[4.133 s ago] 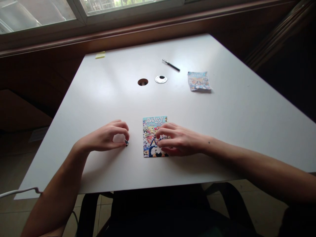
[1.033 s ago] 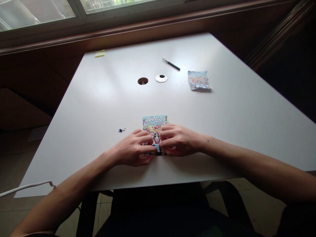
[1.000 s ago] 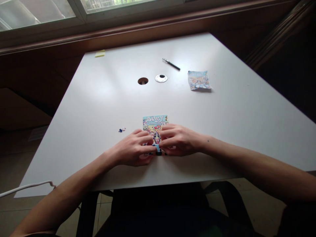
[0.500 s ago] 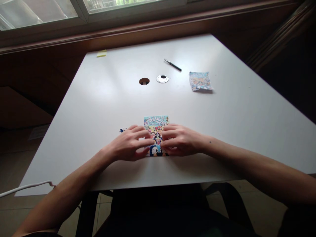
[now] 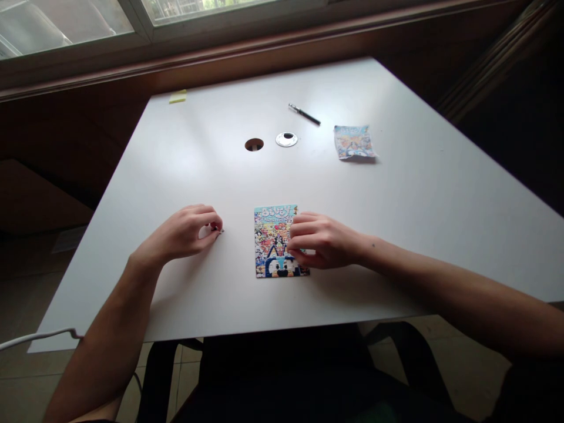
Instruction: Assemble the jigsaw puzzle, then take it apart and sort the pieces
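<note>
A small jigsaw puzzle (image 5: 275,258) with a colourful cartoon picture lies flat on the white table (image 5: 211,305) in front of me. My right hand (image 5: 319,239) is over its right side, with fingers curled and tips drawn together on the picture. Whatever may be between those fingertips is hidden. To the left of the puzzle, my left hand (image 5: 189,232) pinches thumb and forefinger at a small dark puzzle piece (image 5: 216,230) by the tabletop. The fingers cover most of that piece.
A crumpled printed wrapper (image 5: 355,143) lies at the back right, with a black pen (image 5: 305,114) near it. A round cable hole (image 5: 254,144) and a metal-looking disc (image 5: 286,139) are behind the puzzle. A yellow sticky note (image 5: 178,96) marks the far left corner; a white cable (image 5: 39,336) crosses the near left.
My left hand has left the puzzle and moved left to the loose pieces, closing its fingertips there. My right hand stays at the puzzle's right side; more of the picture shows.
</note>
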Demonstrator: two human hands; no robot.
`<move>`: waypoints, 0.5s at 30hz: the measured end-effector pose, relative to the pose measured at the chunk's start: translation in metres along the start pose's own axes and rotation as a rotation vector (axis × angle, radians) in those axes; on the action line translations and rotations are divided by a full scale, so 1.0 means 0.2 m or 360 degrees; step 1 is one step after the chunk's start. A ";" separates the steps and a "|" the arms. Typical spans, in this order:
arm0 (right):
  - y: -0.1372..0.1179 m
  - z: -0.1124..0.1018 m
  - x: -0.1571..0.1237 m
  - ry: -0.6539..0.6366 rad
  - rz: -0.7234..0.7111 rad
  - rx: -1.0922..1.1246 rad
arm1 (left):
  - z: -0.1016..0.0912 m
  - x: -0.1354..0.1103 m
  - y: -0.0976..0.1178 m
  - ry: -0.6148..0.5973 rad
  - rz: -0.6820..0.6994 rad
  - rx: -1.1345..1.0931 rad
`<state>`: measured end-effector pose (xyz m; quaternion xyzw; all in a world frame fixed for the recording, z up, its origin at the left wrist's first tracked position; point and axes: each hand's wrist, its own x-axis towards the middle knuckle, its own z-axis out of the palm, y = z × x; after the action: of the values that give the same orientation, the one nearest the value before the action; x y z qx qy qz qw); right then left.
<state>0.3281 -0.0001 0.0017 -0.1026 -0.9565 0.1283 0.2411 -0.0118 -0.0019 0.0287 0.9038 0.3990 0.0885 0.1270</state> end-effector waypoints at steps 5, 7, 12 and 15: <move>0.01 0.01 -0.01 -0.0036 0.0019 -0.0014 | 0.00 -0.01 0.01 -0.0018 -0.0031 -0.0029; 0.01 0.01 -0.01 -0.0034 0.0018 -0.0004 | 0.00 -0.01 0.01 -0.0023 -0.0023 -0.0019; 0.01 0.00 0.00 0.0021 0.0018 0.0037 | 0.05 0.02 0.05 0.0082 0.0122 -0.0145; 0.01 0.00 0.00 0.0033 0.0018 0.0041 | 0.12 0.06 0.12 0.0242 0.0269 -0.0339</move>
<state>0.3282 0.0015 0.0013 -0.1062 -0.9516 0.1408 0.2515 0.0190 -0.0135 0.0147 0.9063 0.3184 0.2090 0.1835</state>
